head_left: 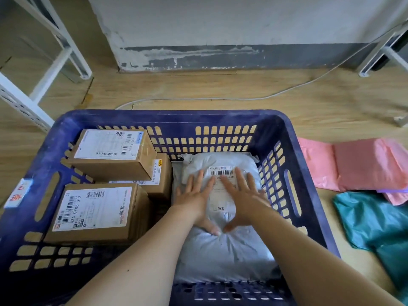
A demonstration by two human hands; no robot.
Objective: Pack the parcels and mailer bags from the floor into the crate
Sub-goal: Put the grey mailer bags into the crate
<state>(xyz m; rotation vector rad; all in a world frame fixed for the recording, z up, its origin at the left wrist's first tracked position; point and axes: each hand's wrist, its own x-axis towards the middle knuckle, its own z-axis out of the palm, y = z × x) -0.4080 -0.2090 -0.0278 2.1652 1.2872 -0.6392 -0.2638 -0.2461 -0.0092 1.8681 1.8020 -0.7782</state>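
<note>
Two hands are flat on the grey mailer bag (220, 250) from where I watch, and neither grips anything. The bag lies in the right half of the blue crate (176, 117), its long axis running from the near wall to the far wall. The end with the barcode label (221, 173) points away from me, toward the far wall.

The left hand (194, 199) and right hand (245, 195) sit side by side over the label. All fingers (199, 177) are straight and spread, pressing down on the bag. The thumbs angle inward toward each other, and their tips are close together on the plastic; I cannot tell whether they touch.

Three cardboard parcels (95, 213) fill the crate's left half, labels up. One of them is stacked on another at the far left corner.

Outside the crate, on the wooden floor (220, 89) to the right, lie pink mailer bags (364, 164). A teal mailer bag (375, 221) lies nearer to me, with its far edge next to the pink ones.
</note>
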